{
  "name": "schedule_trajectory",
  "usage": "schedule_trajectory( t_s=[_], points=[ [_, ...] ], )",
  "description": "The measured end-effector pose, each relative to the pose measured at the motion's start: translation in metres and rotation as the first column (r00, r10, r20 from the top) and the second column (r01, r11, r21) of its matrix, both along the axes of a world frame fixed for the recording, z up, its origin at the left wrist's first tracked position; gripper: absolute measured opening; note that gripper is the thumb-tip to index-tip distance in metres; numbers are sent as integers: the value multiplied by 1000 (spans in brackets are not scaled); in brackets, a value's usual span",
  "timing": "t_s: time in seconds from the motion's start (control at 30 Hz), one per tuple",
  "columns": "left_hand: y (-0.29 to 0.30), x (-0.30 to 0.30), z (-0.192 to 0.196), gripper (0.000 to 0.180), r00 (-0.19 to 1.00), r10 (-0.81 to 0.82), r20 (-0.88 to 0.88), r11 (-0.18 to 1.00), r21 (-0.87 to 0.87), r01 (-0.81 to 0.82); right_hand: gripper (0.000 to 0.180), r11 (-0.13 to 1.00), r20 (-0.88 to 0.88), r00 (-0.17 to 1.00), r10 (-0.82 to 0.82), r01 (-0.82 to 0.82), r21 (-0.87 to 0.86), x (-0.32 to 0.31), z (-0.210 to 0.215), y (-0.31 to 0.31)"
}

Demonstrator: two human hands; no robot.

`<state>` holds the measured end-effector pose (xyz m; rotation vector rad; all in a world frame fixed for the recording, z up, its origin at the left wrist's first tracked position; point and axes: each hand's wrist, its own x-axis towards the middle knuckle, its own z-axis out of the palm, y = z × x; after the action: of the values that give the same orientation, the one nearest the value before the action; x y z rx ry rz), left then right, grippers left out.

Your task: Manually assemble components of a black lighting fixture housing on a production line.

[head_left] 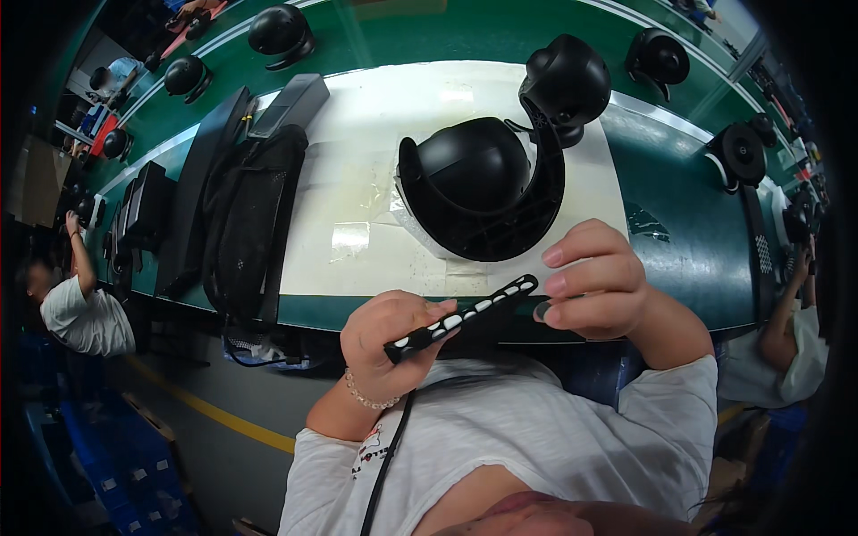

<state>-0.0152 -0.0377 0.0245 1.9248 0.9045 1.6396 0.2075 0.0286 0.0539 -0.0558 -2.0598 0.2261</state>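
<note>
In front of my body, my left hand (384, 339) pinches a thin black strip (500, 308) at one end. A row of white oval spots runs along the strip's upper edge, and its far end tilts up to the right. Beside that end my right hand (599, 281) holds a small dark round pad (542, 310) between thumb and fingertips, apart from the strip. Just beyond my hands, a rounded black shell with a curved band (474, 174) rests on a white mat (349, 188). A second rounded black unit (567, 80) stands behind it.
Left of the mat lie a black mesh-sided bag (246, 223), a grey box (295, 103) and long black cases (147, 205). More round black units (281, 36) sit along the green bench (679, 250). A person (85, 304) works at left, another (782, 344) at right.
</note>
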Motion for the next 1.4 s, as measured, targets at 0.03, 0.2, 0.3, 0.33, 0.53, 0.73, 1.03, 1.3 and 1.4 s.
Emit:
schedule_trajectory(
  t_s=[0.03, 0.2, 0.3, 0.33, 0.53, 0.73, 1.03, 1.3, 1.4],
  points=[
    [0, 0, 0, 35, 1000, -10, 11, 1000, 9, 10, 14, 996, -40, 999, 22, -25, -90, -1, 0, -1],
    [4, 3, 5, 33, 998, -24, -64, 1000, -7, 24, 22, 986, -9, 997, -80, 78, -149, -11, 2, -13],
    [4, 4, 4, 32, 994, -24, -103, 1000, -15, 23, 27, 984, 112, 979, -171, 175, -28, -8, 7, -16],
    [4, 4, 4, 32, 991, -15, -130, 999, -32, 11, 29, 980, 178, 964, -196, 190, 52, -7, 9, -16],
    [-1, 5, 9, 31, 974, 53, -219, 976, -195, -97, 27, 977, -60, 994, -89, 99, 189, -9, -10, -15],
    [2, 9, 5, 27, 990, -11, -144, 988, -157, -12, 32, 996, -37, 999, 22, -25, -90, -19, -9, -16],
    [1, 7, 4, 23, 991, -24, -135, 937, -347, -25, 38, 921, 93, 964, 251, -208, -330, -8, -8, -27],
    [20, 16, -7, 27, 998, 54, -36, 998, -12, -55, 64, 870, 83, 984, -156, 177, -460, -15, 7, 7],
    [27, 17, -8, 27, 996, 31, -81, 1000, 2, -31, 63, 863, 170, 964, -205, 260, -434, -15, 10, 6]
  ],
)
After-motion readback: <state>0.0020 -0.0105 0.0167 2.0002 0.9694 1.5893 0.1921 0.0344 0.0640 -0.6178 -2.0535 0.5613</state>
